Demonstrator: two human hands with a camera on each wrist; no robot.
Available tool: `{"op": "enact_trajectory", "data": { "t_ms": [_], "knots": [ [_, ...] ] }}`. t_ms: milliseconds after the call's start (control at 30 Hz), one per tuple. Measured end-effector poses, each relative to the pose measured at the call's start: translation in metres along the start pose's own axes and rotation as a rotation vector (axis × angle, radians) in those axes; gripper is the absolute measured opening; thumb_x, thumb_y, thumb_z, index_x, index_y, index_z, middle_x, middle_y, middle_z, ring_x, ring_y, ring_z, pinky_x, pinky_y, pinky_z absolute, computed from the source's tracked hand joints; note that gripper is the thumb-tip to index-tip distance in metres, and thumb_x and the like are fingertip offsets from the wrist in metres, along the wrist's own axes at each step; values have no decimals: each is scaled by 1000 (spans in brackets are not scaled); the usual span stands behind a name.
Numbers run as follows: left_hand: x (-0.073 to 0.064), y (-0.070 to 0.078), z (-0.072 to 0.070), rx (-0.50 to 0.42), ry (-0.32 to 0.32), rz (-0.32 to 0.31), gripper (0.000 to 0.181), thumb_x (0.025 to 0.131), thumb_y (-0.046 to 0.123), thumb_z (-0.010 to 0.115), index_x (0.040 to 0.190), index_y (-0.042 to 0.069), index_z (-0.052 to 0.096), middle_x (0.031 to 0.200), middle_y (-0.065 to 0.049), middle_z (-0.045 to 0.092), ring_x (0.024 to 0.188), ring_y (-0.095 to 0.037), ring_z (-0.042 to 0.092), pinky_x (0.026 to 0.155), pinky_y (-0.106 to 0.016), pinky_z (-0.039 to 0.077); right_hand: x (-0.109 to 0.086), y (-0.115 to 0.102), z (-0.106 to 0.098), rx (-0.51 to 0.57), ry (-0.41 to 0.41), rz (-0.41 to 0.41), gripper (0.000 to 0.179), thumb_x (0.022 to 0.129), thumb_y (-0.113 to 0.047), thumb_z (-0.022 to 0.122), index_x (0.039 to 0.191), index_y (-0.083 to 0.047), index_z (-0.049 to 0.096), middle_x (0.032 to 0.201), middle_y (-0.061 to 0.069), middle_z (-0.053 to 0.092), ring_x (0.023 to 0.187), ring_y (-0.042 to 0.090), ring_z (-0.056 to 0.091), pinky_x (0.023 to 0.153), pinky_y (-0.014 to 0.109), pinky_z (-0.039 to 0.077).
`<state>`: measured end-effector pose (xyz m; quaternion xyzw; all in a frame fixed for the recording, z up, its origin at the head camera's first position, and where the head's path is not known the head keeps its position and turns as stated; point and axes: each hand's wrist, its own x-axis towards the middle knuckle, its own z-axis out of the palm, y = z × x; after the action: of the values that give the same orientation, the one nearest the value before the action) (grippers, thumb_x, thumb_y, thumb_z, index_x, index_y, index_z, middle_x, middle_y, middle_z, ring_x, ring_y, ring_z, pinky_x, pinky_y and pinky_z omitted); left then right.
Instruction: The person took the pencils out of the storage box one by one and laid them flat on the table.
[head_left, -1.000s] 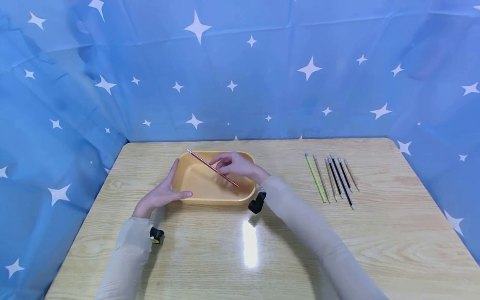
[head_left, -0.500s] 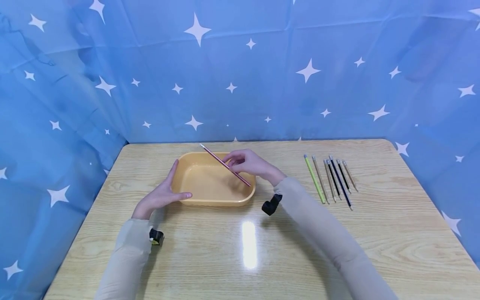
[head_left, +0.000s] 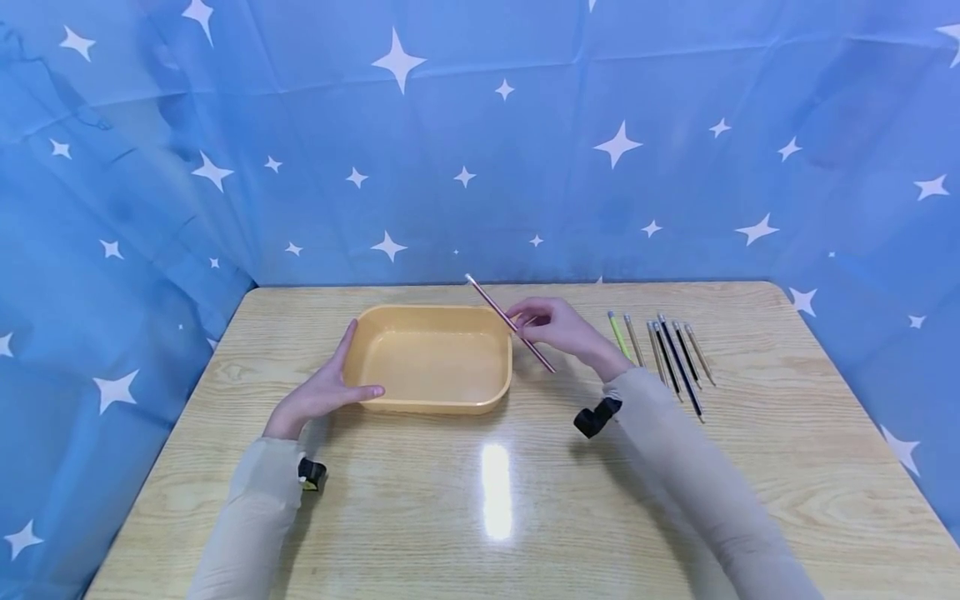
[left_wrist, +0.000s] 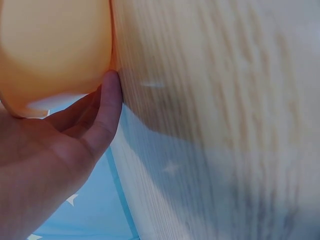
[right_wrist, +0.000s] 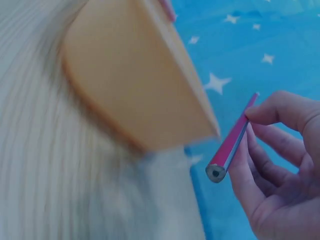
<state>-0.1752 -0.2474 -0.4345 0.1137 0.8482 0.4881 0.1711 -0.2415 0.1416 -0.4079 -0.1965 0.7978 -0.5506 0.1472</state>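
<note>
My left hand rests against the left end of an orange-yellow plastic tray, thumb along the front rim, fingers stretched along the left side. In the left wrist view its fingertips touch the outer wall. My right hand pinches a dark red pencil between thumb and fingers, in the air by the tray's right rim. The pencil slants, its white-tipped end toward the back left. In the right wrist view the pencil looks pink-red with a silvery stripe, its flat, unsharpened end facing the camera.
Several pencils, mostly dark or brownish, lie side by side on the right of the wooden table. A lime green pencil is partly hidden by my right arm. A blue star-patterned cloth hangs behind and at both sides.
My right hand has carried the red pencil rightward, from over the inside of the tray to its right rim. The left hand and the tray have stayed in place.
</note>
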Motion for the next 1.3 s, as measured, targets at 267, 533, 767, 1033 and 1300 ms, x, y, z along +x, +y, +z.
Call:
{"op": "enact_trajectory", "data": {
  "t_ms": [267,533,767,1033,1300],
  "knots": [
    [-1,0,0,13,1,-5,119,82,27,77,152,22,-19,158,-18,-14,141,-45,0,110,-61,7,-31,29,-24,-37,72,64,34,87,3,58,121,7,61,99,22,64,84,19,60,75,26,49],
    [0,-1,1,12,3,-14,119,82,28,77,152,23,-19,158,-18,-14,141,-46,0,110,-62,7,-58,40,-41,-152,157,163,30,92,-5,61,121,3,62,104,20,64,90,25,61,76,31,49],
    [2,-3,2,22,2,-13,119,82,31,77,152,23,-19,158,-17,-15,141,-45,-2,110,-62,7,-79,51,-51,-244,226,195,29,92,-7,63,119,3,63,103,19,64,89,27,61,74,33,49],
    [1,-3,1,24,7,-14,118,83,31,76,153,22,-19,158,-16,-14,142,-43,-2,110,-61,6,-99,53,-54,-395,291,225,27,93,-9,63,117,4,62,101,18,64,93,34,61,74,44,51],
    [1,-2,2,38,26,-20,118,83,32,76,153,23,-18,159,-16,-11,142,-42,1,111,-61,9,-106,58,-53,-467,334,208,28,91,-6,62,117,6,61,97,19,65,89,35,62,73,47,51]
  ]
}}
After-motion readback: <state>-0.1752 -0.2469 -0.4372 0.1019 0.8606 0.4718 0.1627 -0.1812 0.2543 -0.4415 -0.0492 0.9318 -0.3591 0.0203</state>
